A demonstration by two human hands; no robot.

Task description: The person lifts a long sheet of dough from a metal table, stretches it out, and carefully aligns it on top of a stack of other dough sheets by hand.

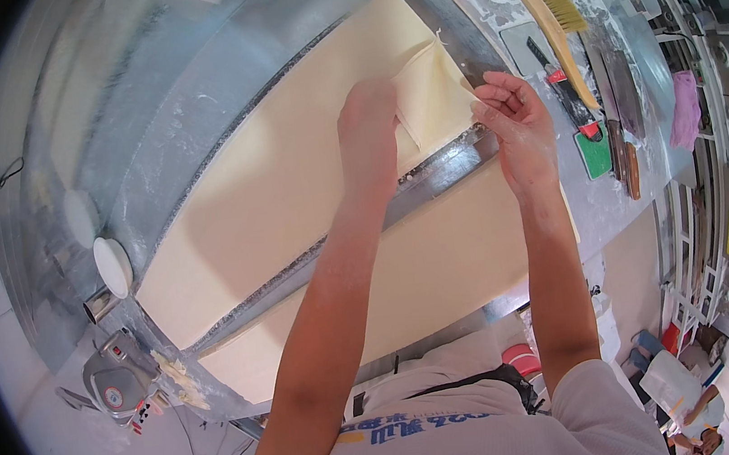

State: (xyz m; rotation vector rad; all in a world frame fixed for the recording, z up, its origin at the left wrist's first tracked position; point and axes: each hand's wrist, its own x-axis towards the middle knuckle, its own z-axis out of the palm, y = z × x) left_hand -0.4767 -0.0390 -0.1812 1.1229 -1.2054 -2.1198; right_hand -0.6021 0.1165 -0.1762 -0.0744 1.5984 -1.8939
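Note:
A long pale dough sheet lies slantwise across the floured metal worktop, its far right end folded back in a creased flap. My left hand is closed at the flap's left edge, its fingertips mostly hidden behind the hand. At the flap's right edge my right hand pinches the dough between thumb and fingers, and the dough is drawn taut there. Nearer to me lies a second dough sheet, partly covered by my left forearm.
Right of my right hand lie a long wooden-handled brush, a red and black cutter, a green scraper and knives. A white bowl and a grey machine are at the left. Another person's arm shows at lower right.

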